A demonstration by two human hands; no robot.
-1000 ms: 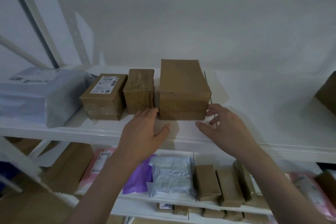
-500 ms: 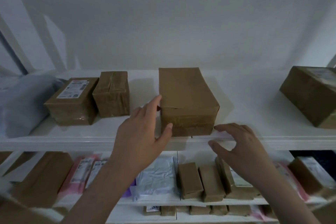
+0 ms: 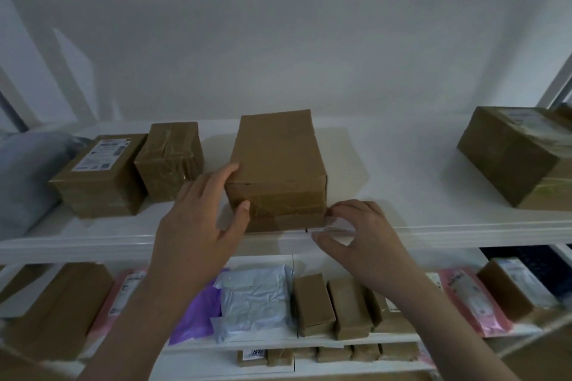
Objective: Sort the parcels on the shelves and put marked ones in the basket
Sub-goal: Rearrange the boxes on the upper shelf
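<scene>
A plain brown taped box (image 3: 278,158) stands at the front edge of the upper white shelf (image 3: 464,232), with no label showing on its top or front. My left hand (image 3: 201,219) rests on its front left corner, straight fingers along the left side and thumb on the front face. My right hand (image 3: 362,241) hovers at the lower right corner, fingers curled, fingertips touching that corner, thumb under the shelf lip. Left of the box sit a small taped box (image 3: 170,161) and a labelled box (image 3: 99,170). No basket is in view.
A grey poly bag (image 3: 21,176) lies at the far left of the upper shelf and a large labelled box (image 3: 510,158) at the right. The lower shelf holds a grey bag (image 3: 253,297), a purple mailer (image 3: 198,312), small brown boxes (image 3: 312,303) and pink mailers (image 3: 467,300).
The plain box has slid right and forward, away from the small taped box. My left hand followed its left side; my right hand dropped to its lower right corner. The view panned right.
</scene>
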